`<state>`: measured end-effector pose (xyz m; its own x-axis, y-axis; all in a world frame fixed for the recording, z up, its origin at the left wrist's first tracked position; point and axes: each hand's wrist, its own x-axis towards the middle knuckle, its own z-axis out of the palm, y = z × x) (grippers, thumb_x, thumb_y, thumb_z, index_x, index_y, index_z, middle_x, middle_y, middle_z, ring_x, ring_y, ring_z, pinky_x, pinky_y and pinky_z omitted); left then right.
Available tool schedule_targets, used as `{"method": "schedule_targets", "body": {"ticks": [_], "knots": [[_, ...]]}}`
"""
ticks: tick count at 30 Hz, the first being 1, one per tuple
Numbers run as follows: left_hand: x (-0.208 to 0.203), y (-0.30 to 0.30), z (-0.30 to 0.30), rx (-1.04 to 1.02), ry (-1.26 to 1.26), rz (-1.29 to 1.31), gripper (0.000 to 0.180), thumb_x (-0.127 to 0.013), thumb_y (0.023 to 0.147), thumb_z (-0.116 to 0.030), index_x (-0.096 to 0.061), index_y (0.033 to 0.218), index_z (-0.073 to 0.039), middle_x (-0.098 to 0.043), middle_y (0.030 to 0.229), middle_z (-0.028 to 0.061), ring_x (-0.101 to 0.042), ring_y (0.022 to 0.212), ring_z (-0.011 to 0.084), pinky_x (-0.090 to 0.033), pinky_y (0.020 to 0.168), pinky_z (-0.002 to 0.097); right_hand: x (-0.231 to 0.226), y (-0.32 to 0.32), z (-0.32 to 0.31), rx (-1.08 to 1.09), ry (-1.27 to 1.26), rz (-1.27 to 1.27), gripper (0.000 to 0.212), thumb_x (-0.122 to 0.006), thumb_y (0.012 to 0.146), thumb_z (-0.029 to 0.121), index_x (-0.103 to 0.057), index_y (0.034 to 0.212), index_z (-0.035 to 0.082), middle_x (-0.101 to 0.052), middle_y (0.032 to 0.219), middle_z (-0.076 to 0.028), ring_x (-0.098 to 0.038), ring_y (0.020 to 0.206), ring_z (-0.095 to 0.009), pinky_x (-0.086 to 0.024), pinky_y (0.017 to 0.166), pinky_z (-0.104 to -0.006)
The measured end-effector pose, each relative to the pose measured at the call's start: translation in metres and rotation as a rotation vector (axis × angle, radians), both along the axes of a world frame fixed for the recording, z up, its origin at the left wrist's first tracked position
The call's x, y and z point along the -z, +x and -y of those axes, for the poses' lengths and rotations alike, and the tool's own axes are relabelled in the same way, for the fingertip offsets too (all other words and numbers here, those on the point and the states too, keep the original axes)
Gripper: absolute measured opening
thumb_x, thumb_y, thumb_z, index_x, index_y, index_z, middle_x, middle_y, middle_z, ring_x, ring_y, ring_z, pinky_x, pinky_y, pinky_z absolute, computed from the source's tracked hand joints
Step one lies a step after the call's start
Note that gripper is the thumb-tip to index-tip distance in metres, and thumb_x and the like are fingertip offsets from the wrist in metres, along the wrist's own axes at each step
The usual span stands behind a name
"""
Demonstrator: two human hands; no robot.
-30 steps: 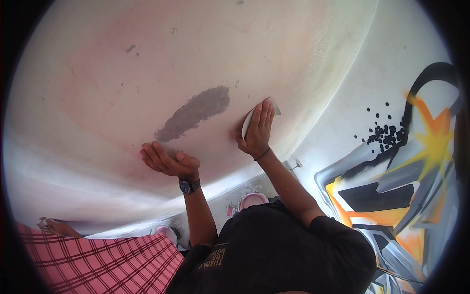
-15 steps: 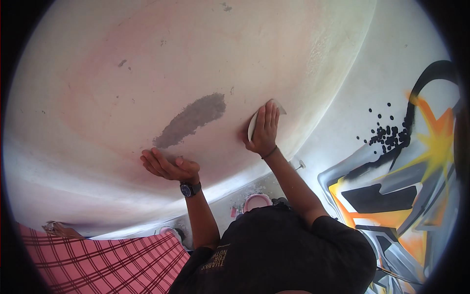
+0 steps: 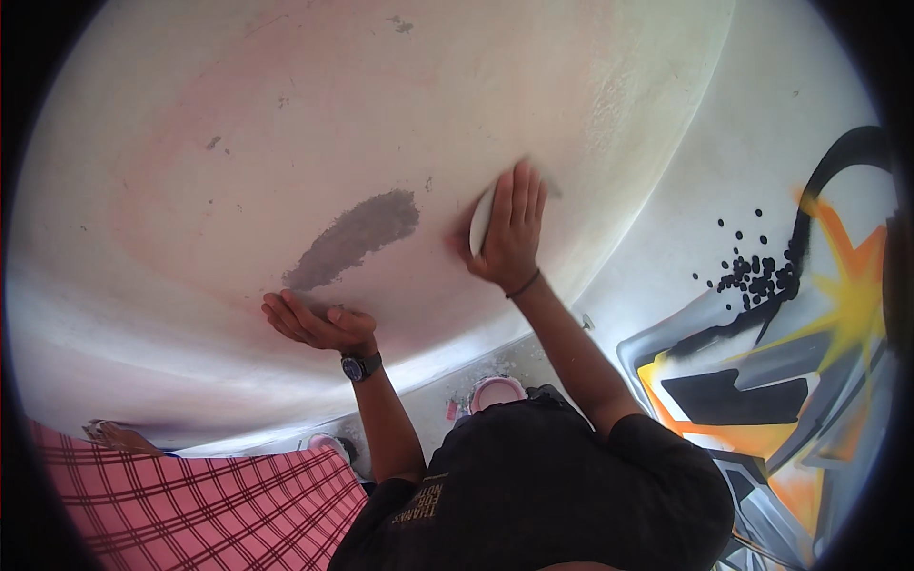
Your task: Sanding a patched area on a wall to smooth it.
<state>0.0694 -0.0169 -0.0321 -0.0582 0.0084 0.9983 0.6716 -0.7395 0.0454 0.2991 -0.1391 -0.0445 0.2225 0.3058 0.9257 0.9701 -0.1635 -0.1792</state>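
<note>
My right hand (image 3: 512, 224) presses a pale, curled sheet of sandpaper (image 3: 482, 225) against the curved, whitish-pink wall (image 3: 314, 124). Its fingers point upward, and the sheet's edges stick out on both sides of the hand. Most of the sheet is hidden under my palm and fingers. Lower and to the left, my left hand (image 3: 319, 324) is cupped with the palm turned up, its fingertips near the wall. It holds nothing that I can see. Just above it is a rough grey patch (image 3: 357, 238) in the wall's surface.
A pink bucket (image 3: 497, 391) stands on the stained floor below, and another pinkish container (image 3: 327, 445) is farther left. Red checked cloth (image 3: 209, 504) spreads at the lower left, with a brown crumpled thing (image 3: 122, 438) above it. A painted wall (image 3: 752, 381) rises on the right.
My right hand has slid upward along the wall with the sandpaper. My left hand remains cupped below the grey patch. The whole view has shifted slightly.
</note>
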Motion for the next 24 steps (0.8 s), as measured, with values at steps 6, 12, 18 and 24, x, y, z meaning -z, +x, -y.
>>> {"method": "schedule_targets", "body": {"ticks": [6,12,18,24], "knots": [[0.000,0.001,0.000,-0.019,-0.003,-0.002,0.056,-0.032,0.103,-0.030,-0.044,0.144,0.006,-0.041,0.151,0.0252,-0.037,0.142,0.0410,-0.026,0.117,0.0564,-0.057,0.012,-0.001,-0.019,0.068,-0.034,0.102,-0.055,0.091,0.062,-0.020,0.153,-0.010,-0.018,0.159,-0.034,-0.018,0.149,-0.048,-0.012,0.118,-0.0607],[-0.002,0.004,0.008,-0.062,-0.058,0.031,0.057,-0.032,0.104,-0.032,-0.042,0.145,0.006,-0.037,0.153,0.0262,-0.034,0.143,0.0412,-0.024,0.118,0.0543,-0.150,0.033,-0.001,-0.035,0.201,0.106,0.100,-0.055,0.090,0.064,-0.024,0.154,-0.007,-0.022,0.159,-0.031,-0.021,0.148,-0.047,-0.018,0.116,-0.0611],[0.001,0.062,0.043,0.110,-0.014,0.070,0.058,-0.039,0.098,-0.030,-0.044,0.144,0.005,-0.039,0.153,0.0260,-0.034,0.143,0.0422,-0.019,0.119,0.0575,0.012,0.016,0.005,-0.036,-0.015,0.100,0.107,-0.043,0.089,0.074,-0.023,0.153,-0.009,-0.019,0.160,-0.032,-0.017,0.148,-0.051,-0.011,0.117,-0.0638],[-0.001,0.089,0.040,0.133,-0.015,0.044,0.058,-0.038,0.097,-0.030,-0.046,0.144,0.004,-0.040,0.152,0.0261,-0.034,0.144,0.0432,-0.018,0.119,0.0573,-0.112,0.030,0.005,-0.164,0.131,0.028,0.104,-0.024,0.093,0.076,-0.019,0.156,-0.006,-0.015,0.161,-0.032,-0.014,0.149,-0.049,-0.007,0.118,-0.0608]]}}
